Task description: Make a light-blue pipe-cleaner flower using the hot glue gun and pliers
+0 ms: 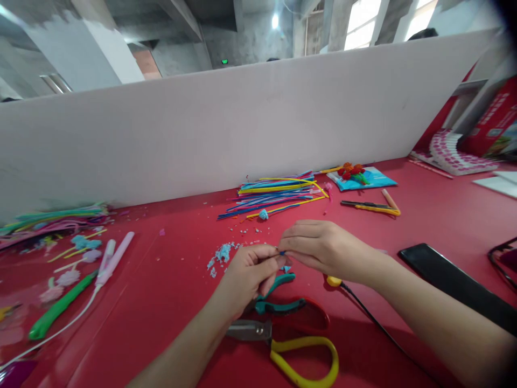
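At the bottom centre of the frame, yellow-handled scissors (291, 350) and teal pliers (278, 304) lie on the red table (161, 323) beneath our wrists. Just above them, our left hand (246, 275) and right hand (323, 248) meet fingertip to fingertip, both pinching a tiny blue piece (281, 253) held between them, clear of the table. Light blue crumbs (222, 253) lie left of the hands. Farther back, a bundle of coloured pipe cleaners (274, 194) rests near the white partition (242, 124).
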{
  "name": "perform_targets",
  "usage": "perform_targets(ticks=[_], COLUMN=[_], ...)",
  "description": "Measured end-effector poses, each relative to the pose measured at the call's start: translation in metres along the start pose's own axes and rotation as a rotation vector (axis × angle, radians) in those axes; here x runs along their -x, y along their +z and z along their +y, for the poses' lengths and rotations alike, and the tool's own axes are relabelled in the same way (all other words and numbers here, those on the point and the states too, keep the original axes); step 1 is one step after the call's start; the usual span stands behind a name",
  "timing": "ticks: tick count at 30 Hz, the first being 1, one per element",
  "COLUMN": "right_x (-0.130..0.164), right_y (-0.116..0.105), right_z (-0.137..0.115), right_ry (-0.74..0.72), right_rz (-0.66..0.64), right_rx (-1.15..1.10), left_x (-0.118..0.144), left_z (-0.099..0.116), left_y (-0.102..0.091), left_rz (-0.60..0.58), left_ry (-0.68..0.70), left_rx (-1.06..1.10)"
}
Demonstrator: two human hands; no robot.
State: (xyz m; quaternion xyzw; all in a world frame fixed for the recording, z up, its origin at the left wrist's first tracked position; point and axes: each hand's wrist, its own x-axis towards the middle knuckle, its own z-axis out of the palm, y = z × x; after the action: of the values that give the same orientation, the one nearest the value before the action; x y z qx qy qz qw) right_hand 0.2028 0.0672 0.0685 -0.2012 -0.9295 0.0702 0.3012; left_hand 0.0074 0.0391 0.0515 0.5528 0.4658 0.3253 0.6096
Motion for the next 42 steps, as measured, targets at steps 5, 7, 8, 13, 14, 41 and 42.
perform_targets(ticks=[5, 7, 8, 13, 14, 41, 42], right_x=[0.001, 0.000, -0.001, -0.001, 0.000, 0.034, 0.039], right_y=[0.000, 0.001, 0.003, 0.014, 0.016, 0.066, 0.059], right_z=[0.004, 0.004, 0.004, 0.010, 0.011, -0.014, -0.007], right_ry=[0.342, 0.431, 0.464, 0.647, 0.658, 0.862, 0.921], right_rz=[0.083, 0.094, 0.094, 0.139, 0.144, 0.214, 0.211], right_rx=[-0.352, -0.508, -0.574, -0.876, -0.901, -0.360, -0.271], left_x=[-0.003, -0.003, -0.004, -0.004, -0.003, 0.012, 0.011], left_z=[-0.005, -0.006, -0.006, -0.009, -0.010, -0.056, -0.057], left_y=[-0.003, -0.003, -0.003, 0.000, 0.000, 0.001, -0.001], left_rz=[0.026, 0.027, 0.024, -0.013, -0.038, 0.215, 0.232], left_ry=[0.052, 0.062, 0.063, 0.070, 0.075, 0.265, 0.259], left_rx=[0.018, 0.003, -0.002, 0.041, 0.071, -0.147, -0.117])
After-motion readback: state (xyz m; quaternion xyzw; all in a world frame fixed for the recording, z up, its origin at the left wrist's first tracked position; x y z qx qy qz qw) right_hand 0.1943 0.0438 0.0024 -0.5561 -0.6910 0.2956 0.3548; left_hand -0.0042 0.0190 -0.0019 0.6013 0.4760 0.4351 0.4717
